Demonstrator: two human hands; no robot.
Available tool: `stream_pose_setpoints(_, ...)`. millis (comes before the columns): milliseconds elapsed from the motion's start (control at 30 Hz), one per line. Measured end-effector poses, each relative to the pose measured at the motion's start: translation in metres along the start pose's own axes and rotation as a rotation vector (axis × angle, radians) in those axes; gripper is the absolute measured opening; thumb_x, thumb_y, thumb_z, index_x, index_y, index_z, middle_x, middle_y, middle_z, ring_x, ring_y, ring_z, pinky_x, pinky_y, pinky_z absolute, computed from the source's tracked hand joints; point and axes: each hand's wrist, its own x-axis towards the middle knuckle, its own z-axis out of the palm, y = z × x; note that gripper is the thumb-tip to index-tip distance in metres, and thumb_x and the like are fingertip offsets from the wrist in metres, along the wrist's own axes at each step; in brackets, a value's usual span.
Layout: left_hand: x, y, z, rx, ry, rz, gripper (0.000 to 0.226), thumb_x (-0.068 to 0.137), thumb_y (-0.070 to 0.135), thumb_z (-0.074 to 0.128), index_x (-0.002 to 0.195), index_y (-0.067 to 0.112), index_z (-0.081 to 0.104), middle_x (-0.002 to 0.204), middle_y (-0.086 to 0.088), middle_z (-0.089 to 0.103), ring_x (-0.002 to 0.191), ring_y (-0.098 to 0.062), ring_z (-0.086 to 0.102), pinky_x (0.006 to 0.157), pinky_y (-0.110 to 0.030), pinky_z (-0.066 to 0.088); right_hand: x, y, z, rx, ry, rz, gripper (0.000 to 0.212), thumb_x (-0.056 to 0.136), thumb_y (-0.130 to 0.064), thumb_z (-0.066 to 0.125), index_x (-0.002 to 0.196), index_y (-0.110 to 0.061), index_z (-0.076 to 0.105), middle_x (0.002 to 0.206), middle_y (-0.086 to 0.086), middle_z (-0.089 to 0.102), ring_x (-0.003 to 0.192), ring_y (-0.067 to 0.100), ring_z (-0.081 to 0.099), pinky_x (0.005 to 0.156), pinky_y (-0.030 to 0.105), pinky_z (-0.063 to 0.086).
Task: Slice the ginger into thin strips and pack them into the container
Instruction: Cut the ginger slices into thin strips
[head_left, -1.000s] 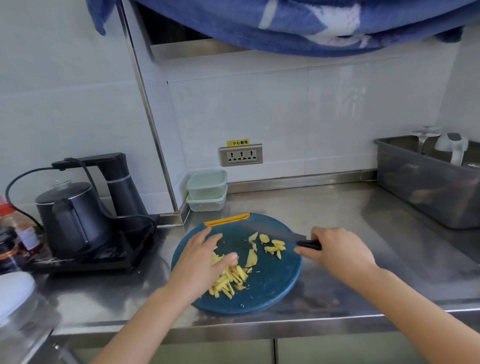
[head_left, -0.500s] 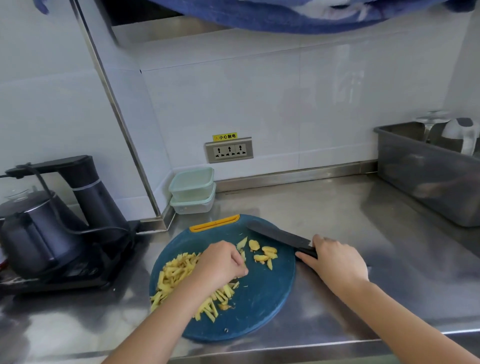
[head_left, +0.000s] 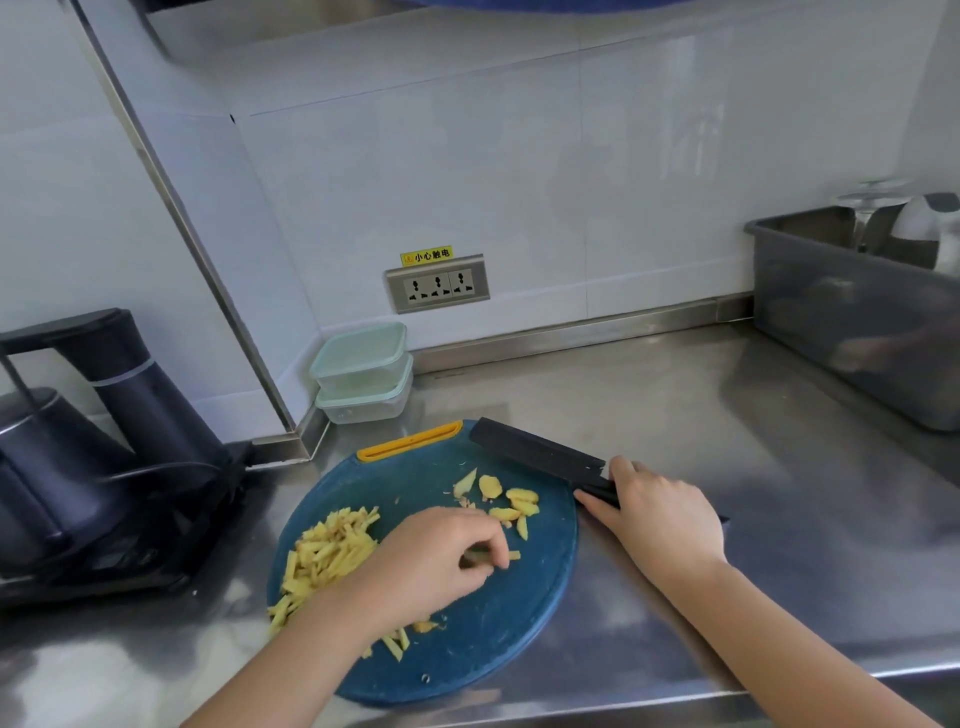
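Observation:
A round blue cutting board (head_left: 498, 634) with a yellow handle slot lies on the steel counter. A heap of thin ginger strips (head_left: 327, 558) sits on its left side, and a few ginger slices (head_left: 511, 501) lie near its far right. My left hand (head_left: 431, 561) hovers over the board's middle, fingers curled, pinching a ginger strip at the fingertips. My right hand (head_left: 660, 519) grips the handle of a black knife (head_left: 537, 452), whose blade rests flat at the board's far right edge. Two stacked pale green containers (head_left: 361, 371) stand against the wall behind the board.
A black electric kettle and its stand (head_left: 93, 441) occupy the counter at the left. A grey tub (head_left: 857, 312) holding a glass and a jug stands at the right. A wall socket (head_left: 439, 283) is above the containers. The counter's front edge runs just below the board.
The view has drifted left and closer. My left hand has moved right off the strip heap toward the board's middle. The knife has shifted slightly away from the slices.

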Motion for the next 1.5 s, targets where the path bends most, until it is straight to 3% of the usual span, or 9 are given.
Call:
stream_pose_setpoints(167, 0.008, -0.01, -0.02, -0.149, 0.069, -0.164, 0.01, 0.082, 0.042, 0.069, 0.088, 0.039, 0.061, 0.096, 0.023, 0.061, 0.089, 0.013, 0.053, 0.075, -0.012, 0.041, 0.0, 0.0, 0.004, 0.027, 0.004, -0.008, 0.044, 0.092, -0.063, 0.04, 0.088, -0.019, 0.044, 0.084, -0.002, 0.064, 0.073, 0.024, 0.065, 0.043, 0.029, 0.014)
stream_pose_setpoints(267, 0.027, -0.016, -0.024, -0.161, 0.172, -0.206, 0.009, 0.085, 0.032, 0.068, 0.092, 0.035, 0.064, 0.088, 0.016, 0.065, 0.08, 0.006, 0.059, 0.073, -0.017, 0.049, 0.001, -0.001, -0.001, 0.005, -0.023, 0.012, 0.044, 0.093, -0.064, 0.034, 0.091, -0.02, 0.041, 0.09, -0.005, 0.063, 0.079, 0.022, 0.064, 0.047, 0.031, 0.021)
stream_pose_setpoints(467, 0.054, -0.014, -0.009, -0.102, 0.023, -0.175, 0.018, 0.085, 0.021, 0.07, 0.103, 0.024, 0.069, 0.097, 0.01, 0.067, 0.075, 0.003, 0.061, 0.064, -0.005, 0.044, 0.002, -0.001, -0.002, 0.007, -0.068, 0.026, 0.044, 0.094, -0.064, 0.031, 0.091, -0.02, 0.037, 0.091, -0.005, 0.062, 0.081, 0.021, 0.064, 0.043, 0.026, 0.016)
stream_pose_setpoints(633, 0.061, -0.032, -0.018, -0.165, 0.264, -0.405, 0.017, 0.089, 0.019, 0.064, 0.106, 0.019, 0.068, 0.101, 0.004, 0.068, 0.079, 0.0, 0.058, 0.068, -0.009, 0.04, 0.002, -0.001, -0.003, 0.012, -0.082, 0.024, 0.044, 0.094, -0.064, 0.03, 0.093, -0.021, 0.038, 0.093, -0.006, 0.062, 0.083, 0.02, 0.064, 0.05, 0.03, 0.027)
stream_pose_setpoints(800, 0.069, -0.036, -0.016, -0.176, 0.089, -0.523, 0.032, 0.08, 0.027, 0.075, 0.109, 0.015, 0.068, 0.108, -0.001, 0.069, 0.093, -0.012, 0.063, 0.084, -0.023, 0.046, 0.002, -0.001, -0.003, 0.02, -0.063, 0.018, 0.046, 0.094, -0.065, 0.029, 0.096, -0.021, 0.042, 0.094, -0.006, 0.062, 0.084, 0.019, 0.064, 0.056, 0.03, 0.032)
stream_pose_setpoints(1067, 0.073, -0.03, -0.026, -0.199, -0.008, -0.558, 0.004, 0.081, 0.023, 0.074, 0.084, 0.021, 0.071, 0.095, 0.001, 0.07, 0.086, -0.011, 0.062, 0.079, -0.024, 0.047, 0.001, 0.0, -0.003, 0.042, -0.065, 0.022, 0.045, 0.094, -0.065, 0.029, 0.095, -0.022, 0.041, 0.095, -0.007, 0.062, 0.084, 0.018, 0.064, 0.057, 0.029, 0.033)
stream_pose_setpoints(1167, 0.058, -0.026, -0.034, -0.39, 0.073, -0.59, 0.006, 0.082, 0.018, 0.074, 0.081, 0.017, 0.068, 0.074, 0.0, 0.068, 0.063, -0.007, 0.06, 0.064, -0.019, 0.051, 0.001, 0.0, -0.003, 0.035, -0.08, 0.018, 0.045, 0.094, -0.065, 0.029, 0.093, -0.021, 0.037, 0.094, -0.006, 0.062, 0.083, 0.019, 0.064, 0.051, 0.03, 0.029)
stream_pose_setpoints(1267, 0.032, -0.012, -0.037, -0.737, 0.131, -0.594, 0.025, 0.082, 0.008, 0.072, 0.103, 0.018, 0.063, 0.077, -0.009, 0.071, 0.063, -0.011, 0.067, 0.062, -0.02, 0.054, 0.001, 0.0, -0.003, 0.031, -0.079, 0.021, 0.045, 0.094, -0.065, 0.029, 0.092, -0.021, 0.038, 0.091, -0.006, 0.061, 0.081, 0.02, 0.064, 0.052, 0.031, 0.03)
stream_pose_setpoints(1500, -0.005, 0.012, -0.012, -0.801, 0.126, -0.608, 0.011, 0.084, 0.01, 0.07, 0.094, 0.006, 0.068, 0.076, -0.009, 0.074, 0.072, -0.018, 0.072, 0.061, -0.022, 0.055, 0.0, 0.0, -0.003, 0.033, -0.053, 0.012, 0.046, 0.094, -0.065, 0.03, 0.093, -0.02, 0.04, 0.091, -0.006, 0.062, 0.082, 0.019, 0.065, 0.055, 0.03, 0.033)
